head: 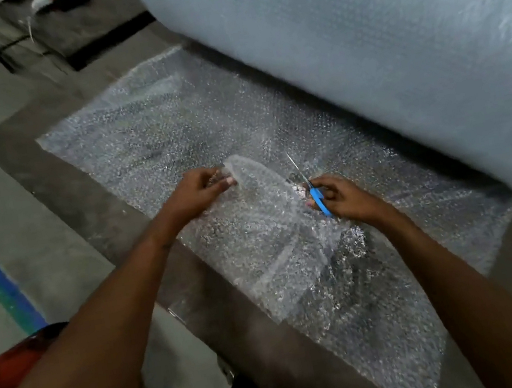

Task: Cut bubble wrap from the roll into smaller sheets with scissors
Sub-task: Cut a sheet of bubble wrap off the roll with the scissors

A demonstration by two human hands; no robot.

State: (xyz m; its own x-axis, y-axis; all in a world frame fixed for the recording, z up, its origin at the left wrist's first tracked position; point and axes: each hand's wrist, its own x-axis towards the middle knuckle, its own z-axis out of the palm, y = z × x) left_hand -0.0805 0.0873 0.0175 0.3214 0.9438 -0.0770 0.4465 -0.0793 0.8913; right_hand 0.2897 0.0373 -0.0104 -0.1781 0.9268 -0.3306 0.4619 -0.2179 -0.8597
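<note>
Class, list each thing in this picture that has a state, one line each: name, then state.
Bubble wrap roll: partly unrolled.
Unrolled sheet: flat, partly cut.
Scissors: blades open.
Left hand: pinching the sheet's lifted cut edge.
Right hand: gripping scissors.

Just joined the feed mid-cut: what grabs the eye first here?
The huge bubble wrap roll fills the upper right, with its sheet spread over the dark table below it. At center, the right hand grips blue scissors, blades pointing up into the sheet. The left hand pinches a lifted edge of the sheet just left of the blades.
</note>
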